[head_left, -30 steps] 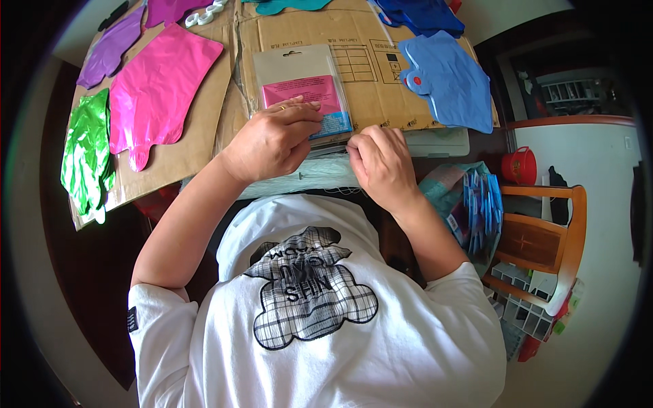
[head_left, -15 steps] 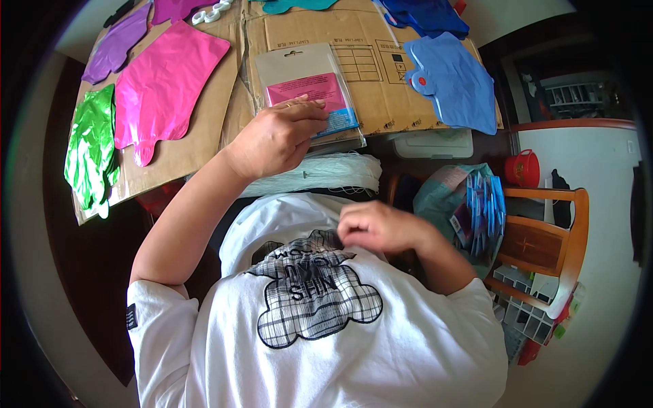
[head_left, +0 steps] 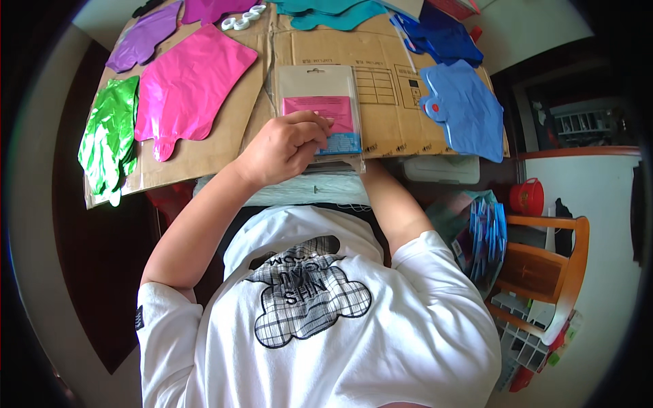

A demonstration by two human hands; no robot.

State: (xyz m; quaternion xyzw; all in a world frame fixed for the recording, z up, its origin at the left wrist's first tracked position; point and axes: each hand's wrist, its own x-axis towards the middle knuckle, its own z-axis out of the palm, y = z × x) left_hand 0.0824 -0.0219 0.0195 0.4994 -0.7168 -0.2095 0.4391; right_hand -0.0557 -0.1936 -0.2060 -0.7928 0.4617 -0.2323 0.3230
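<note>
A flat clear packet (head_left: 317, 103) with a pink and blue insert and a hanging slot lies at the front edge of the cardboard. My left hand (head_left: 289, 144) is closed over its lower left part, fingers curled on the insert. My right forearm (head_left: 394, 207) reaches up to the packet's lower right corner. Behind the packet and the cardboard edge my right hand is hidden, so its fingers do not show. Just below, white string (head_left: 292, 190) is bunched against my lap.
Flat foil balloons lie around the cardboard (head_left: 381, 44): green (head_left: 109, 132), pink (head_left: 194, 85), purple (head_left: 146, 37), teal (head_left: 333, 17), dark blue (head_left: 442, 41) and light blue (head_left: 466, 112). White tape rolls (head_left: 241, 22) sit at the back. A bag of blue packets (head_left: 486, 224) and a wooden chair (head_left: 537, 265) stand right.
My right hand has gone from in front of my chest up under the cardboard's front edge by the packet. My left hand stays on the packet. The whole view has shifted slightly.
</note>
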